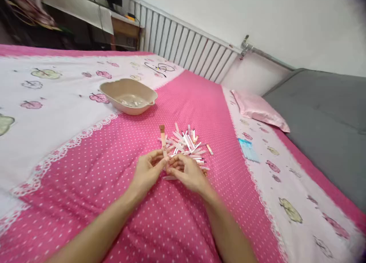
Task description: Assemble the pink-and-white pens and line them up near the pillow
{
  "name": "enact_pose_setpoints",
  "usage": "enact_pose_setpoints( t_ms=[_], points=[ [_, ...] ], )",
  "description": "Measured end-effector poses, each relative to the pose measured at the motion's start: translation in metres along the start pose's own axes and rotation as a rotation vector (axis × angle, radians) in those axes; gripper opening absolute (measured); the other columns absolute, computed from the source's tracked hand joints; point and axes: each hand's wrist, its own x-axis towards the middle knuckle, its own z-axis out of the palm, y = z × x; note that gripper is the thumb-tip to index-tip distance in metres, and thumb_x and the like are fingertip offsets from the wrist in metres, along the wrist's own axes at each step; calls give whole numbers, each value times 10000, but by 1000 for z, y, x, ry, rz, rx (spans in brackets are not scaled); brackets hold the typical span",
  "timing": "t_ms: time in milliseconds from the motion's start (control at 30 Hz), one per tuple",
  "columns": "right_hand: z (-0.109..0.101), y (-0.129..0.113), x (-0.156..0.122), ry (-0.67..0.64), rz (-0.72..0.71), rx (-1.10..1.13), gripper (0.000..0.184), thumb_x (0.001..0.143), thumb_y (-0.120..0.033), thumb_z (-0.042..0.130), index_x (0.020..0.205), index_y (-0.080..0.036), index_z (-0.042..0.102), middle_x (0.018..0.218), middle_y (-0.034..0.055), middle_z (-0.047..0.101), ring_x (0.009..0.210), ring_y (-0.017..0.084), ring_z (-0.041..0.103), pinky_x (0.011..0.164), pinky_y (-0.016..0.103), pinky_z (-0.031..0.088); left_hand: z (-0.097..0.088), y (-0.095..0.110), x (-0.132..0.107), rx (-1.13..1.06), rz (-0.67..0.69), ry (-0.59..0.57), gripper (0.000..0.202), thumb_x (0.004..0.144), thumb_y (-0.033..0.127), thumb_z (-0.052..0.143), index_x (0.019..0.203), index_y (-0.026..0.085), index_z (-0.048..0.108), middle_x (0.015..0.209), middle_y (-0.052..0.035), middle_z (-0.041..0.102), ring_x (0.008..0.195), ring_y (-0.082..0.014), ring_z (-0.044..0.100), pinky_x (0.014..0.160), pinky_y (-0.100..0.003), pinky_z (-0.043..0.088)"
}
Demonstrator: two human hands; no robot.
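In the head view, my left hand (148, 169) pinches a slim peach-coloured stick (163, 139) with a wider brown top. The stick stands nearly upright, its lower end hidden among my fingers. My right hand (185, 171) is closed, thumb against curled fingers, at the stick's lower end and touching my left fingertips. Just beyond my hands lies a loose pile of slim pink and white sticks (188, 141), some with dark tips. Part of the pile is covered by my right hand. What kind of stick these are is too small to tell.
A beige plastic basin (128, 93) with several small pale pieces inside stands ahead on the left. A blue and clear packet (248, 150) lies to the right. Thin black cord (160, 67) lies farther back. Beyond are a pink pillow (260, 108), grey padding (320, 114) and a white radiator (185, 38).
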Motion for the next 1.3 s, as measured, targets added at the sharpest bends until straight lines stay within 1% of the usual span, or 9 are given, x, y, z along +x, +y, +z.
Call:
enact_pose_setpoints(
  t_ms=[200, 400, 533, 633, 900, 1200, 1300],
  points=[
    [1, -3, 2, 33, 33, -42, 179, 700, -247, 665, 822, -168, 560, 767, 12, 621, 707, 151, 623, 639, 280, 513, 2, 2, 1, -15, -28, 7, 382, 649, 355, 705, 945, 116, 670, 947, -105, 705, 888, -231, 654, 853, -358, 497],
    [2, -3, 3, 63, 27, -79, 182, 702, -260, 663, 833, -152, 598, 775, 24, 645, 701, 145, 625, 650, 274, 514, 3, 4, 0, -60, -37, -16, 413, 636, 401, 712, 941, 126, 675, 973, -111, 697, 903, -238, 650, 837, -359, 505],
    [2, -5, 3, 69, 5, -110, 162, 725, -271, 639, 828, -147, 621, 776, 30, 654, 704, 147, 627, 663, 278, 516, 3, 5, -1, -54, -30, -23, 405, 655, 419, 696, 937, 128, 677, 990, -116, 693, 936, -238, 640, 857, -354, 496],
    [2, -5, 2, 79, -18, -131, 190, 722, -308, 651, 823, -148, 626, 769, 31, 656, 695, 147, 628, 649, 271, 516, 3, 5, -1, -55, -19, -35, 411, 666, 424, 685, 954, 133, 672, 1015, -117, 686, 944, -238, 637, 863, -355, 496],
    [2, -5, 2, 85, -13, -114, 226, 703, -348, 672, 808, -155, 620, 750, 22, 658, 674, 144, 630, 617, 262, 510, 3, 4, 0, -75, -21, -80, 406, 693, 422, 664, 993, 148, 656, 1037, -108, 680, 954, -243, 634, 855, -362, 505],
    [3, -8, 3, 93, -14, -133, 180, 697, -289, 674, 805, -156, 618, 743, 21, 651, 674, 141, 621, 618, 264, 509, 2, 3, 0, -79, -20, -86, 427, 715, 407, 650, 1049, 142, 632, 1082, -113, 664, 1004, -246, 616, 913, -368, 474],
    [3, -10, 3, 96, -13, -133, 197, 690, -301, 679, 805, -153, 617, 736, 22, 646, 659, 139, 613, 610, 269, 505, 2, 3, 0, -74, -17, -97, 432, 719, 409, 644, 1061, 144, 630, 1082, -111, 665, 1016, -252, 611, 911, -370, 475]
  ],
)
